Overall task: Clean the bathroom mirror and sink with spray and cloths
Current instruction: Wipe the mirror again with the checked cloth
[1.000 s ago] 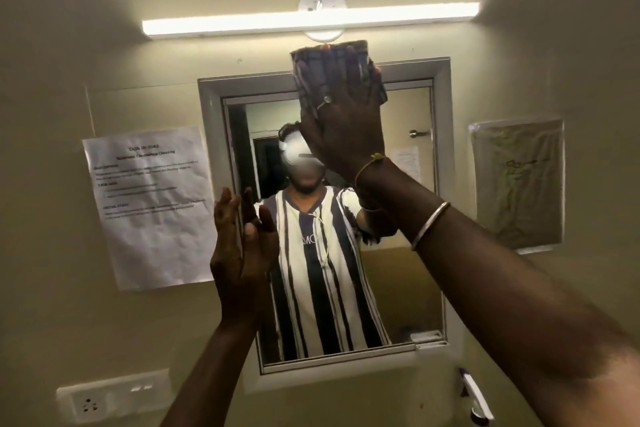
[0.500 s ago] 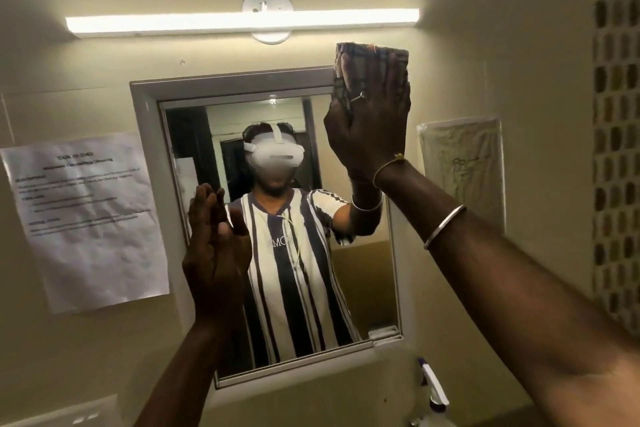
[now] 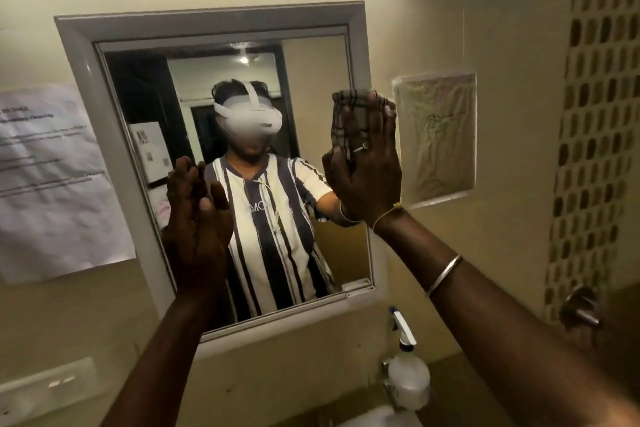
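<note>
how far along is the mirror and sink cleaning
Done: spraying seems over, the spray bottle stands untouched below the mirror. In hand: the right hand presses the checked cloth on the mirror's right edge; the left hand is open. Left: the sink, barely in view.

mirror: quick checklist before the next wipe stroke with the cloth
1. Cloth under the hand: ok. The right hand presses the checked cloth with straight fingers.
2. Cloth on the glass: not ok. It sits mostly over the right frame of the mirror.
3. Left hand clear of the cloth: ok. It is open at the mirror's left side.
4. Spray bottle out of the path: ok. It stands upright below the lower right corner.
5. Glass wet with spray: cannot tell.
</note>
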A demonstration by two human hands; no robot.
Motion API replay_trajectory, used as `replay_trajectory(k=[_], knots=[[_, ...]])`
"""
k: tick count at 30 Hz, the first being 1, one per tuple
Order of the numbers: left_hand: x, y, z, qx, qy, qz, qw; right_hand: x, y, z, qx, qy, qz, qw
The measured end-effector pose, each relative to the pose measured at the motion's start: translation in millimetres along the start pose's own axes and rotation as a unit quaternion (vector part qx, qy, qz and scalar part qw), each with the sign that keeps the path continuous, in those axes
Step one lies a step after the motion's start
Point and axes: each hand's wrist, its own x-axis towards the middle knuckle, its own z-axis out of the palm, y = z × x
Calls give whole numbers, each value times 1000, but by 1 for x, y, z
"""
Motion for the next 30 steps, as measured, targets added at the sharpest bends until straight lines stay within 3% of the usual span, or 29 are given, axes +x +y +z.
replay_trajectory(k=[10,22,30], knots=[[-24,-10,1,8,-12,-15,1000,-119,13,-18,21,-81,32,996],[-53,-6,0,45,-49,-13,998,-247,12,-40,107,-141,130,975],[-67,-18,-10,34,-58,-31,997,-283,-49,-22,180,-102,403,891]])
